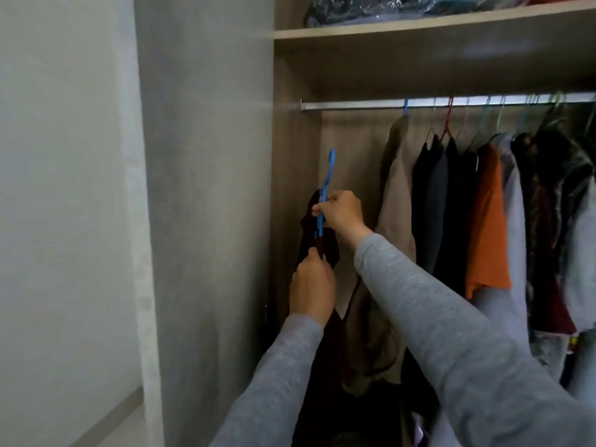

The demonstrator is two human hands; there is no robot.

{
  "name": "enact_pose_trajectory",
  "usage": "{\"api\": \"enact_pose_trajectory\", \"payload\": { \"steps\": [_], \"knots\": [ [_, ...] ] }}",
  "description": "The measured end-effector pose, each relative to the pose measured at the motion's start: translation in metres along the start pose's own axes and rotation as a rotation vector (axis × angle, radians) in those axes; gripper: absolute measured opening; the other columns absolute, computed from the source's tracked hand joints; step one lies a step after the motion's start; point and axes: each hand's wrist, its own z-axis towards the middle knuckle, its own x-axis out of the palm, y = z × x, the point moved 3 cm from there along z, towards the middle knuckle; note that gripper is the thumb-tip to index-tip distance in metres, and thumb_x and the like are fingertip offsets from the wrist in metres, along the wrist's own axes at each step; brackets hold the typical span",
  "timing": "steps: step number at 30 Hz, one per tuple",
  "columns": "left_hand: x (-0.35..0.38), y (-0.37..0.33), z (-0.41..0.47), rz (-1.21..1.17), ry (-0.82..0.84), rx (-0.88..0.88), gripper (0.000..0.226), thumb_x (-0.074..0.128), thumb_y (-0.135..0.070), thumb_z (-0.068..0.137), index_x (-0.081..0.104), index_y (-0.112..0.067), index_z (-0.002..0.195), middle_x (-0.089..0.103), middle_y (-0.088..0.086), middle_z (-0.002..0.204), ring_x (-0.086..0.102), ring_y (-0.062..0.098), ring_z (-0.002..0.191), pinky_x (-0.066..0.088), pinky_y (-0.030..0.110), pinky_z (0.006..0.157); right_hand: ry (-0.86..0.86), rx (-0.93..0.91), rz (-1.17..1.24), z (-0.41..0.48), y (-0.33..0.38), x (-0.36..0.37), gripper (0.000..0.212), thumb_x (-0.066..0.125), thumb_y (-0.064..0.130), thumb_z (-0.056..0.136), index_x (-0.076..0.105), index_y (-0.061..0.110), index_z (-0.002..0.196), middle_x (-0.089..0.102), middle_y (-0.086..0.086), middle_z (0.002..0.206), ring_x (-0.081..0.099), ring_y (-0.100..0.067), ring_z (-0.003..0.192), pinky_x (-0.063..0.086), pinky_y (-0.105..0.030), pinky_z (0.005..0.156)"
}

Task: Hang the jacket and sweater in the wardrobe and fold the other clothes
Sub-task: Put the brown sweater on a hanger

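A dark maroon garment [325,343] hangs on a blue plastic hanger [327,182] held upright inside the wardrobe's left end, its hook well below the metal rail [354,104]. My right hand [342,214] pinches the hanger's neck. Below it, my left hand [311,285] grips the dark fabric near the hanger's shoulder. A beige jacket [395,201] hangs from a blue hanger on the rail, just right of my hands.
Several garments, dark ones and an orange shirt [488,227], crowd the rail to the right. A shelf [419,29] above carries plastic-wrapped bundles. The wardrobe's grey side panel [206,188] and a white wall [64,188] stand at left. Clothes are piled on the wardrobe floor.
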Motion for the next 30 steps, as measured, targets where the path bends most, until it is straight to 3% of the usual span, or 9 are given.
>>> {"api": "enact_pose_trajectory", "payload": {
  "steps": [3,6,10,14,17,20,26,30],
  "knots": [
    [0.02,-0.004,0.039,0.03,-0.021,0.088,0.024,0.036,-0.02,0.101,0.055,-0.007,0.107,0.063,0.004,0.092,0.061,0.018,0.08,0.041,0.025,0.064,-0.02,-0.033,0.038,0.047,-0.003,-0.005,0.012,0.066,0.003,0.084,0.061,0.013,0.077,0.069,-0.014,0.1,0.067,-0.023,0.095,0.055,-0.039,0.087],
    [0.042,-0.006,0.081,0.006,-0.034,0.139,0.024,0.036,-0.021,0.101,0.055,-0.008,0.104,0.063,0.005,0.09,0.059,0.015,0.076,0.043,0.025,0.063,-0.038,-0.065,0.076,0.094,-0.008,-0.009,0.022,0.062,0.003,0.087,0.056,0.018,0.072,0.069,-0.012,0.098,0.067,-0.021,0.092,0.056,-0.039,0.086],
    [0.08,-0.012,0.139,-0.003,-0.067,0.134,0.023,0.034,-0.025,0.101,0.054,-0.014,0.106,0.061,-0.001,0.086,0.059,0.011,0.072,0.049,0.026,0.065,-0.073,-0.146,0.067,0.155,-0.012,-0.016,0.019,0.057,0.003,0.09,0.057,0.017,0.077,0.07,-0.011,0.095,0.068,-0.019,0.086,0.056,-0.034,0.084],
    [0.112,-0.022,0.195,-0.126,-0.031,0.098,0.025,0.033,-0.029,0.1,0.054,-0.017,0.106,0.063,-0.002,0.089,0.062,0.012,0.078,0.055,0.034,0.076,-0.13,-0.178,0.08,0.212,-0.01,-0.019,0.011,0.052,0.004,0.093,0.058,0.013,0.089,0.067,-0.006,0.09,0.066,-0.019,0.087,0.053,-0.027,0.076],
    [0.128,-0.034,0.24,-0.184,-0.019,0.147,0.024,0.032,-0.026,0.101,0.054,-0.018,0.107,0.061,-0.006,0.093,0.059,0.01,0.083,0.051,0.029,0.078,-0.134,-0.18,0.045,0.259,-0.006,-0.023,0.015,0.052,0.007,0.093,0.061,0.007,0.105,0.065,-0.006,0.093,0.065,-0.02,0.09,0.053,-0.03,0.081],
    [0.139,-0.042,0.276,-0.191,-0.014,0.203,0.028,0.029,-0.026,0.102,0.055,-0.016,0.109,0.064,0.002,0.097,0.061,0.016,0.086,0.052,0.035,0.081,-0.167,-0.172,0.063,0.297,-0.003,-0.028,0.023,0.054,0.01,0.092,0.06,0.008,0.115,0.066,-0.005,0.096,0.064,-0.019,0.092,0.053,-0.034,0.087],
    [0.161,-0.048,0.33,-0.159,-0.07,0.299,0.029,0.03,-0.022,0.102,0.055,-0.01,0.111,0.065,0.01,0.096,0.061,0.023,0.082,0.05,0.034,0.072,-0.199,-0.221,0.008,0.346,0.0,-0.037,0.022,0.056,0.005,0.09,0.066,0.003,0.109,0.069,-0.012,0.095,0.066,-0.026,0.092,0.053,-0.041,0.091],
    [0.175,-0.054,0.352,-0.202,-0.09,0.359,0.027,0.033,-0.02,0.1,0.057,-0.008,0.104,0.065,0.011,0.093,0.062,0.025,0.081,0.052,0.037,0.075,-0.233,-0.289,-0.021,0.366,-0.002,-0.048,0.017,0.055,0.0,0.087,0.067,-0.004,0.099,0.068,-0.014,0.088,0.066,-0.026,0.088,0.054,-0.038,0.088]
  ]
}}
